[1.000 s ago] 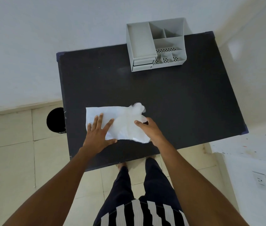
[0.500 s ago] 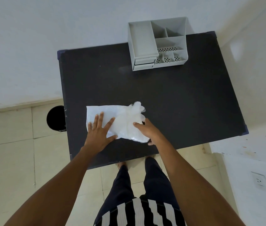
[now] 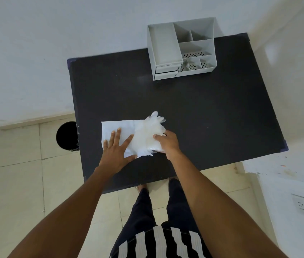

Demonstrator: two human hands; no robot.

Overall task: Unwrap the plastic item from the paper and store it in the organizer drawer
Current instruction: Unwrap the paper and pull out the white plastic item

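White paper lies spread on the black surface, seen from the head camera looking down. The left hand presses flat on the paper's near-left part, fingers splayed and straight, an open grip that pins the sheet without closing on anything. Just to its right, the translucent plastic item sits crumpled on the paper's right end, its ragged far edge poking beyond the sheet. The right hand rests on the plastic's near-right corner, fingers curled onto it and touching it; whether this grip pinches the plastic or only presses it I cannot tell. Well beyond both hands, toward the far edge of the surface, stands the grey organizer, its two small drawers stacked at its front left and pushed in.
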